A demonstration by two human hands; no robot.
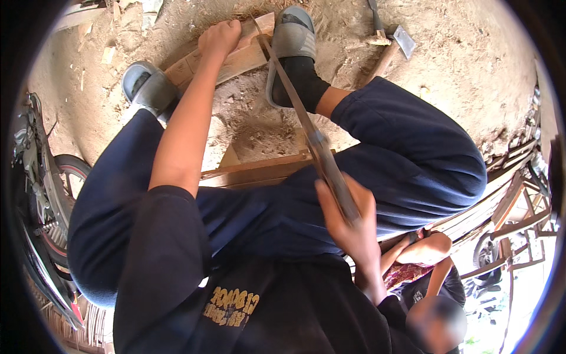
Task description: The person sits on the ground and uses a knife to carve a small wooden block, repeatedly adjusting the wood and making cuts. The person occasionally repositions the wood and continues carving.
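Note:
My right hand (352, 213) is closed round the dark handle of a long, narrow machete (290, 84). Its blade slants up and away to the left, and the far part lies across a pale wooden plank (243, 63) near the plank's right end. A notch seems to show where the blade meets the wood. My left hand (220, 39) is closed on the plank's upper side, left of the blade. Grey slide sandals (293, 41) are on my feet, the right one beside the plank's right end and the left one at its other end.
Right of my foot lie a metal-headed tool (404, 42) and a wooden handle (384, 62). Wood chips litter the dirt floor (466, 76). A board (259, 172) is under my legs. A motorcycle (50, 194) stands left; another person (421, 265) sits at lower right.

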